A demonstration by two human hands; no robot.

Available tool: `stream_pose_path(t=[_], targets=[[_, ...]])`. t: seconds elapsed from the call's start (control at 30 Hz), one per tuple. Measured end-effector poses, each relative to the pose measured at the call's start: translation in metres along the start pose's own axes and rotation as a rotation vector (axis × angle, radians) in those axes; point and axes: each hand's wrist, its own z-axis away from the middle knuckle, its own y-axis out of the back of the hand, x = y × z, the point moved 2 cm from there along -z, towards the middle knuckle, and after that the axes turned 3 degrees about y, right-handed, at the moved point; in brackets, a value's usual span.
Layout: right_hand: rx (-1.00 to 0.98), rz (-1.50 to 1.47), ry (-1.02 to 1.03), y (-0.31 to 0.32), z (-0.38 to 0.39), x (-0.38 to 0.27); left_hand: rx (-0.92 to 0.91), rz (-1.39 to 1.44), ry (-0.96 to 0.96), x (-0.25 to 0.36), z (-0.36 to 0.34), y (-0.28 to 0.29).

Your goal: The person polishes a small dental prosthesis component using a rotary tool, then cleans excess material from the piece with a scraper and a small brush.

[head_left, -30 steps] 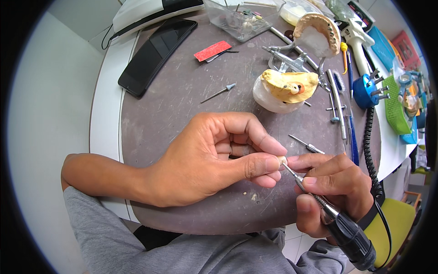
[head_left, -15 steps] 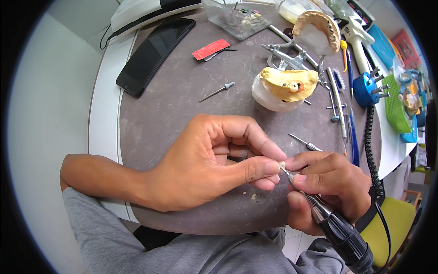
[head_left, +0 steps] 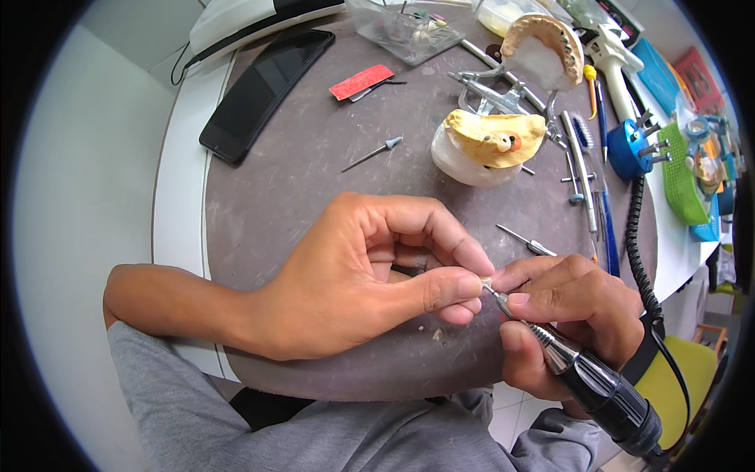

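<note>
Between thumb and fingertips, my left hand (head_left: 370, 275) pinches a tiny whitish dental crown (head_left: 487, 282), mostly covered by the fingers. My right hand (head_left: 578, 315) grips a black and silver dental handpiece (head_left: 602, 385) like a pen. Its slim tip meets the crown, or lies right beside it; I cannot tell which. The two hands' fingertips come close together there. Beyond the hands stands a yellow dental model (head_left: 497, 135) on a white plaster base, with one light tooth in it. A grey-tipped mounted bur (head_left: 373, 153) lies left of the model.
A black phone (head_left: 267, 94) lies far left, near a red strip (head_left: 362, 82). Behind the model is a metal articulator (head_left: 491, 93) carrying an upper plaster cast (head_left: 546, 47). Rightward are a loose bur (head_left: 525, 241), a blue bur holder (head_left: 629, 151), a green basket (head_left: 681, 177) and a coiled cord (head_left: 635, 228).
The handpiece's rear end has swung slightly to the right, and my right hand's lower fingers have shifted with it. My left hand keeps its pinch almost unchanged.
</note>
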Motion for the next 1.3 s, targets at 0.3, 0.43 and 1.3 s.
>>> stream_pose_path(t=[0.3, 0.43, 1.3], targets=[[0.017, 0.009, 0.021, 0.0002, 0.0, 0.0017, -0.014, -0.005, -0.004, -0.0011, -0.0022, 0.0006], [0.004, 0.013, 0.004, 0.0011, 0.0003, 0.0023, -0.016, 0.004, 0.006, -0.0017, -0.0034, 0.0006], [0.117, -0.097, -0.043, -0.001, 0.0049, 0.0069, -0.037, -0.044, -0.052, -0.003, -0.0021, -0.0001]])
